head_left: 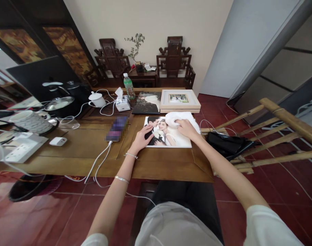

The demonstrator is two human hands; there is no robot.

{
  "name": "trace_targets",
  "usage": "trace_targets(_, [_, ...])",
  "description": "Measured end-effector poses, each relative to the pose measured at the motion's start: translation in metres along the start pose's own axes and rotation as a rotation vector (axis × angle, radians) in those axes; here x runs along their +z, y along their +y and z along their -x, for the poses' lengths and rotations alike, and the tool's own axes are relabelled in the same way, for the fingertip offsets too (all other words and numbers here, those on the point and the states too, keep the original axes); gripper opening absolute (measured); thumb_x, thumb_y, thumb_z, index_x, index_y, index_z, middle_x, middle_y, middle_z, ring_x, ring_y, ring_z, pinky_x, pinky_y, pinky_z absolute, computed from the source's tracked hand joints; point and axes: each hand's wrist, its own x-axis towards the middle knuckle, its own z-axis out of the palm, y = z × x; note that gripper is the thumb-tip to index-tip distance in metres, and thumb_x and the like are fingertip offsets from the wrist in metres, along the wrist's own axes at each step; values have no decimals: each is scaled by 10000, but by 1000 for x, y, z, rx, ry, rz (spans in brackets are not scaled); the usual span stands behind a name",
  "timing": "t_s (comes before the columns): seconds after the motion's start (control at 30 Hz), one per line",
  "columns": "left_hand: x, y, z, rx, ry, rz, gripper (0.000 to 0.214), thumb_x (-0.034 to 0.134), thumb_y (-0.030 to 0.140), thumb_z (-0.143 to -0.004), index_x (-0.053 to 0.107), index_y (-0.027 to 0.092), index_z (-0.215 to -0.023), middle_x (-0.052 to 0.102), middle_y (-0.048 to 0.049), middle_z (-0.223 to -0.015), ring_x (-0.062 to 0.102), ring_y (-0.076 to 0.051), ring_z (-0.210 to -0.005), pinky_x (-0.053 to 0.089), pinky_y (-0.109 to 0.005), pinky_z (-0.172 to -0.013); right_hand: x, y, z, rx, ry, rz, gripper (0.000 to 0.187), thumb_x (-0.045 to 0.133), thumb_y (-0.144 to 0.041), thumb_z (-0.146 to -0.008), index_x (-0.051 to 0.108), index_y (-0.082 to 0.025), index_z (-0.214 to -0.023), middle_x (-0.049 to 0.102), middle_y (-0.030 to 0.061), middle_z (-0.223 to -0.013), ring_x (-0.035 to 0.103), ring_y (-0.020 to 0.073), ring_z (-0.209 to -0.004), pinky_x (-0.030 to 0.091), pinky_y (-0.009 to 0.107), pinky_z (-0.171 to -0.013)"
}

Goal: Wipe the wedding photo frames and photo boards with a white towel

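Observation:
A wedding photo print [162, 138] lies flat on the wooden table [156, 164] in front of me. My left hand [143, 136] rests on its left edge with the fingers stretched out. My right hand [186, 129] has its fingers closed on a white cloth [172, 119], bunched at the fingertips and spread over the photo's upper right part. Whether the cloth is fabric or soft paper I cannot tell. Beyond the photo are a dark photo panel [143, 107] and a pale-framed picture [194, 101], side by side.
Left of the photo lies a phone [116, 129] with a white cable. Farther back stand a tissue box [123, 104], a green-labelled bottle [129, 85] and a lidded white cup [97, 99]. A power strip [25, 147] is at far left. A bamboo chair [260, 136] stands right.

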Motion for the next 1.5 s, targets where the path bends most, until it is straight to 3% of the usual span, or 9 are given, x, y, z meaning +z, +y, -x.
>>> trace_targets(0.1, [-1, 1, 0, 4, 2, -6, 390, 549, 385, -866, 630, 158, -1172, 579, -120, -1301, 489, -261, -1264, 386, -452, -1085, 0, 9, -14, 14, 13, 33, 431, 400, -70, -715, 695, -169, -1013, 710, 88, -1033, 632, 243, -935, 434, 292, -814])
trace_targets(0.2, [0, 2, 0, -5, 14, -1, 374, 555, 377, -865, 640, 159, -1156, 592, -114, -1287, 494, -260, -1260, 392, -450, -1081, 3, 11, -8, -5, 14, 33, 446, 386, -58, -709, 689, -155, -1022, 705, 101, -1045, 627, 244, -955, 425, 321, -866])
trace_targets(0.43, [2, 4, 0, 13, 48, -1, 342, 570, 347, -858, 658, 149, -1123, 615, -118, -1253, 507, -255, -1248, 416, -443, -1063, 7, -6, 63, -105, -28, -9, 454, 386, -33, -682, 671, -143, -1017, 603, 161, -1246, 467, 277, -1255, 213, 545, -1082])
trace_targets(0.57, [2, 4, 0, 22, 56, -14, 338, 572, 335, -855, 668, 128, -1105, 630, -133, -1226, 521, -255, -1234, 427, -433, -1055, 1, -24, 104, -138, -101, -30, 392, 382, -32, -706, 669, -148, -947, 569, 176, -1287, 401, 264, -1317, 190, 569, -1093])
trace_targets(0.67, [2, 4, 0, 25, 55, -19, 333, 563, 337, -860, 669, 139, -1105, 625, -124, -1236, 515, -254, -1241, 421, -438, -1059, -4, -34, 114, -154, -142, -37, 395, 389, -28, -699, 671, -168, -937, 597, 151, -1257, 413, 255, -1308, 217, 553, -1089])
trace_targets(0.87, [2, 2, 1, 21, 40, -16, 347, 563, 345, -862, 664, 135, -1118, 612, -124, -1256, 512, -255, -1243, 410, -439, -1067, -10, -27, 71, -68, -121, 15, 402, 397, -66, -708, 696, -177, -953, 689, 115, -1037, 614, 253, -970, 398, 415, -950])
trace_targets(1.1, [1, 4, 1, 13, 59, 7, 347, 573, 339, -858, 664, 136, -1124, 616, -123, -1250, 519, -252, -1237, 415, -439, -1064, -15, -1, 7, 56, -62, 10, 380, 398, -79, -722, 694, -150, -948, 707, 113, -999, 615, 253, -911, 426, 289, -789])
trace_targets(1.3, [2, 3, 1, 10, 73, 3, 334, 576, 317, -853, 668, 132, -1115, 629, -131, -1227, 537, -253, -1218, 417, -441, -1062, -10, 2, 6, 47, -50, 21, 391, 399, -62, -715, 690, -148, -962, 707, 103, -1001, 615, 246, -906, 411, 279, -794])
trace_targets(1.5, [5, 1, 2, 12, 74, 0, 311, 571, 307, -857, 673, 135, -1095, 627, -131, -1231, 523, -251, -1232, 419, -431, -1062, -4, -10, 31, 23, -65, 67, 427, 396, -59, -729, 681, -149, -1034, 688, 127, -1013, 612, 251, -944, 417, 340, -864])
